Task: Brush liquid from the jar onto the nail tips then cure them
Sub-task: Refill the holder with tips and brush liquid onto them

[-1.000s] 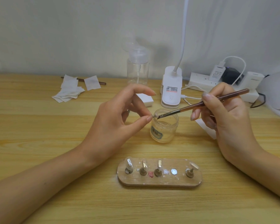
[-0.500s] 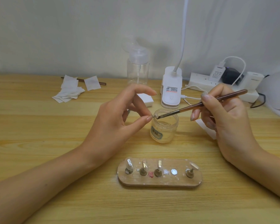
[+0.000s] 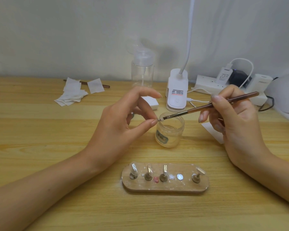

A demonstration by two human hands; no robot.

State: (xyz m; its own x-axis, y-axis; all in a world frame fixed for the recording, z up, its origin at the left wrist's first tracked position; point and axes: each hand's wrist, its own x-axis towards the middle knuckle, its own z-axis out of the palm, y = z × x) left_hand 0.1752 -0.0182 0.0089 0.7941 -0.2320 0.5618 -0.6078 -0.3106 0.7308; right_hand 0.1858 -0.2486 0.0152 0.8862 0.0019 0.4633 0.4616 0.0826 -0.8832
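Observation:
My left hand (image 3: 122, 120) pinches a small nail tip (image 3: 159, 120) between thumb and a finger, just above the rim of a small clear jar (image 3: 170, 130). My right hand (image 3: 230, 117) holds a brown-handled brush (image 3: 207, 106) like a pen, and its bristles touch the nail tip. A wooden oval holder (image 3: 165, 186) lies near me with several nail tips standing on pegs and one bare metal disc. A white clip-on lamp (image 3: 177, 90) with a gooseneck stands behind the jar.
A clear pump bottle (image 3: 142, 72) stands at the back. White wipes (image 3: 72, 94) and a second brush lie at the back left. A power strip (image 3: 212, 84) with plugs and cables sits at the back right, beside a white rounded object (image 3: 287, 94). A white card lies under my right hand.
Almost nothing differs; the brush handle has dipped very slightly while its bristles stay on the nail tip held over the jar.

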